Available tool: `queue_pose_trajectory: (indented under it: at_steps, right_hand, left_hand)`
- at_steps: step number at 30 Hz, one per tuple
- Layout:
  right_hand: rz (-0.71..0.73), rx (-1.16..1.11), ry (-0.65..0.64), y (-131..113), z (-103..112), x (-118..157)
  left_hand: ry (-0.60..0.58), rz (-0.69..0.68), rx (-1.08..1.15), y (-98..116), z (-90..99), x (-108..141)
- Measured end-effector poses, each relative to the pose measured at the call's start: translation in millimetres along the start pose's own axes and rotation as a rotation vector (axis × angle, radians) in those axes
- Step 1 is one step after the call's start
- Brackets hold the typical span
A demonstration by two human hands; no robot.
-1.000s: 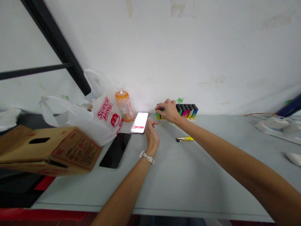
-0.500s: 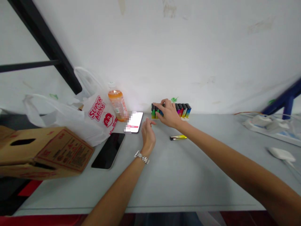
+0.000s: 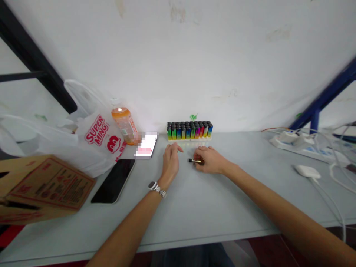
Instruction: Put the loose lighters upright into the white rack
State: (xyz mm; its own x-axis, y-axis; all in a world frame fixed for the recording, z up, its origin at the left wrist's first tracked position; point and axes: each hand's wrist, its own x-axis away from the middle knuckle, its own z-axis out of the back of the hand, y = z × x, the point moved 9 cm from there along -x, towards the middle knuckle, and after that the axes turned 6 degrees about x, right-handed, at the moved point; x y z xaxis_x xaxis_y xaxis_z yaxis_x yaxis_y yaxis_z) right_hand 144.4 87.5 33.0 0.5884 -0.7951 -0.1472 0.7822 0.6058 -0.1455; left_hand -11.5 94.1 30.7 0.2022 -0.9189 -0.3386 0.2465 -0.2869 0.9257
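My right hand (image 3: 210,159) is closed around a yellow lighter (image 3: 198,161) at the tabletop, its black and metal end sticking out to the left. To the left of it, my left hand (image 3: 170,159) rests on its side near the table, fingers loosely extended and nothing in them; a watch and a silver bracelet circle that wrist. Beyond both hands, rows of multicoloured lighters (image 3: 190,130) stand upright, black tops up, in a pale tray (image 3: 191,139) close to the wall.
To the left are a lit phone (image 3: 150,144), a dark phone (image 3: 114,181), an orange drink bottle (image 3: 125,125), a white plastic bag (image 3: 83,148) and a cardboard box (image 3: 52,185). On the right lie a power strip (image 3: 308,146) and a white charger (image 3: 307,171) with cables.
My right hand has come back from the lighter rows toward me and grasped the yellow lighter lying on the table. My left hand stays about where it was; the view has shifted right.
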Motion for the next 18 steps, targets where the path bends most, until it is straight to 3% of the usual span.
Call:
queue_pose_trajectory:
  at_steps: [4,9,11,14,16,18]
  right_hand:
    - [-0.027,-0.258,0.149,7.5,1.3,-12.6]
    - [-0.226,-0.944,0.359,23.7,-2.9,-27.9]
    - [-0.316,-1.228,0.338,23.8,-13.2,-34.7]
    - [-0.402,-1.513,0.191,14.2,-32.3,-41.7]
    - [-0.455,-1.566,0.141,12.0,-42.6,-41.1]
    - [-0.479,-1.531,0.197,15.7,-46.0,-38.2]
  left_hand:
    - [0.000,0.005,0.015,-0.1,2.5,-1.5]
    - [0.006,0.005,0.050,-0.6,2.6,-3.3]
    - [0.002,0.005,0.065,-1.6,0.9,-3.3]
    - [-0.006,0.024,0.079,-5.2,-1.4,-3.2]
    - [-0.023,0.031,0.086,-6.8,-3.4,-3.3]
    - [-0.045,0.030,0.087,-7.2,-5.7,-3.5]
